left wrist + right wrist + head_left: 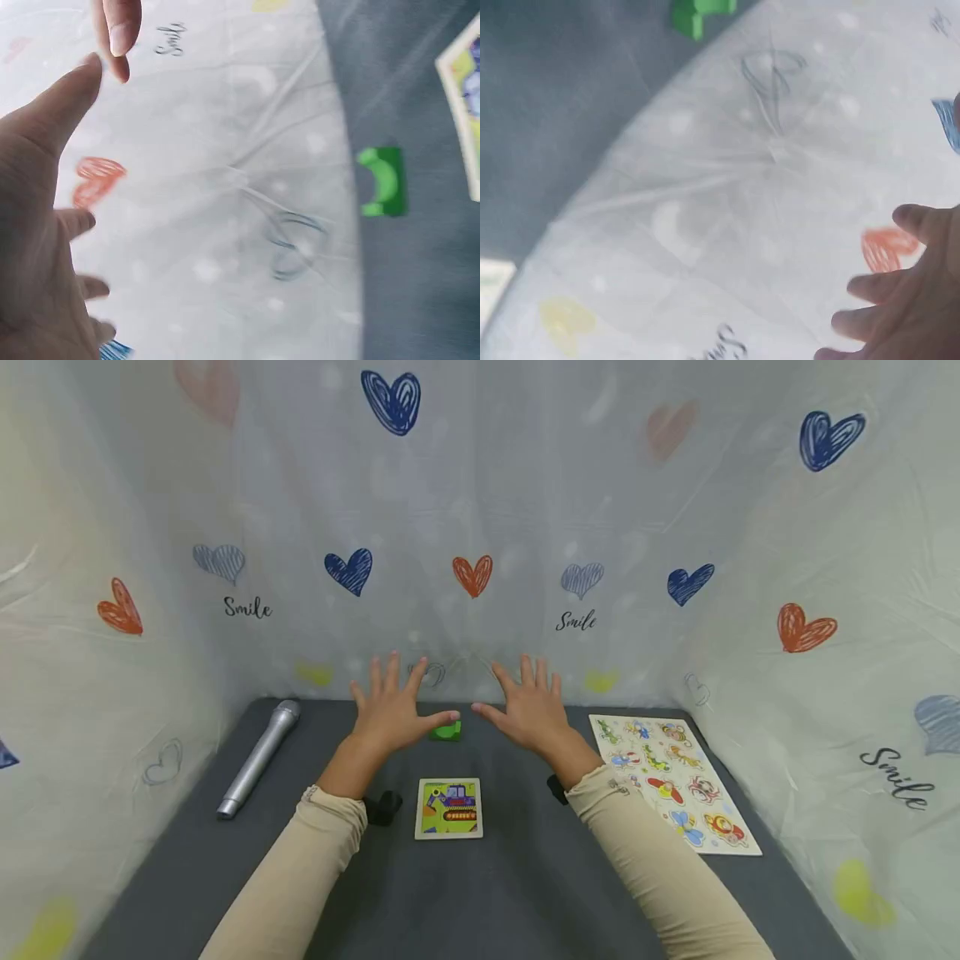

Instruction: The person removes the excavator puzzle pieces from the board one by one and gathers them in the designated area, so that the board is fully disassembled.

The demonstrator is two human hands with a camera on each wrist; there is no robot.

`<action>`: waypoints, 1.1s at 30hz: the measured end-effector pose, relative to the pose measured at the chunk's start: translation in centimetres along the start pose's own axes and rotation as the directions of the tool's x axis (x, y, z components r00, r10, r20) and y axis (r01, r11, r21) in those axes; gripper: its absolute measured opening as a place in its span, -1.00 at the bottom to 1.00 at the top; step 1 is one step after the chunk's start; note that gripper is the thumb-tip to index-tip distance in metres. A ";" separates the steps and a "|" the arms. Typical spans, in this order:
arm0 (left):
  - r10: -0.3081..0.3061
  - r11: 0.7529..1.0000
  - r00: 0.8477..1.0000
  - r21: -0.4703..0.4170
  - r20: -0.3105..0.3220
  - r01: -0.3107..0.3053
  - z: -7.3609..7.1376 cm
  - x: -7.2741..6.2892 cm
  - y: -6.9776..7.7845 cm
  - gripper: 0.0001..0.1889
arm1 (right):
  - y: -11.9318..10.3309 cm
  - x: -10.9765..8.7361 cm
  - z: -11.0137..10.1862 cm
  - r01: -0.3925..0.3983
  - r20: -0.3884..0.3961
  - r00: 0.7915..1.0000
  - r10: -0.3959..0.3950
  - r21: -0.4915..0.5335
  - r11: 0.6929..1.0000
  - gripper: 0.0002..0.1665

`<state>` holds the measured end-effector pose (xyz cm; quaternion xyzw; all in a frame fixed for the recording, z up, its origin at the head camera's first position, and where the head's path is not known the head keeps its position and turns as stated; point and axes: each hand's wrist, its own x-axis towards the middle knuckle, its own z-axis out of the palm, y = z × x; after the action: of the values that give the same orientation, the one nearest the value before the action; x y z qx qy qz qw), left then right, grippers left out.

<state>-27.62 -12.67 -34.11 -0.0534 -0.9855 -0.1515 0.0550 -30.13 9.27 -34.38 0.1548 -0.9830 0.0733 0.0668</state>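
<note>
Green marks the small block [447,733] nearest the hands: it sits on the dark grey table [517,893], close to the far edge. In the head view the left hand [388,717] is just to its left, the thumb tip overlapping it in sight (the left wrist view shows that thumb well apart from the block). The right hand [534,717] is raised to the block's right. Both hands are free, fingers straight and spread, the two thumbs pointing toward each other across a gap. In the left wrist view the block has a rounded notch facing the cloth backdrop [517,510].

A square picture tile [449,808], printed with a purple and orange excavator, lies closer to the person, between the forearms. On the left is a silver microphone [258,760], lying slantwise; on the right, beyond the right wrist, a pale board [675,781] bears cartoon animals and insects.

As for writing, "Smile" can be read three times on the backdrop in black script, among blue and red hearts; in the right wrist view one such word is cut by the frame. A small dark mark on the right sleeve [652,852] is too small to read.
</note>
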 end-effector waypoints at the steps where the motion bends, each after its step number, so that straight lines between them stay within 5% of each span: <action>1: 0.006 1.000 1.000 0.000 0.018 -0.006 0.6 -0.2 -0.6 0.08 | -0.1 0.0 0.7 0.019 -0.003 1.000 -0.019 -0.005 1.000 -0.05; 10: 0.172 0.985 0.976 -0.044 0.133 -0.168 9.4 -2.2 -6.2 -0.16 | -2.1 -0.5 8.7 0.183 0.063 0.981 -0.181 -0.026 0.983 -0.30; 15: 0.207 0.975 0.952 -0.130 0.227 -0.181 12.3 -3.7 -8.1 -0.29 | -3.7 -1.0 12.3 0.244 0.129 0.961 -0.243 0.007 0.970 -0.37; 22: 0.272 0.955 0.928 -0.191 0.253 -0.228 13.7 -4.7 -9.4 -0.38 | -4.9 -1.1 14.3 0.240 0.221 0.947 -0.234 -0.001 0.971 -0.40; 33: 0.358 0.929 0.888 -0.204 0.289 -0.308 13.4 -4.4 -10.0 -0.46 | -5.4 -0.7 15.2 0.268 0.202 0.943 -0.263 0.003 0.963 -0.50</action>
<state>-25.70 -18.48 -50.25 -0.2500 -0.9426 -0.2041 -0.0852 -29.41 1.86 -48.75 0.2917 -0.9556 0.0355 -0.0215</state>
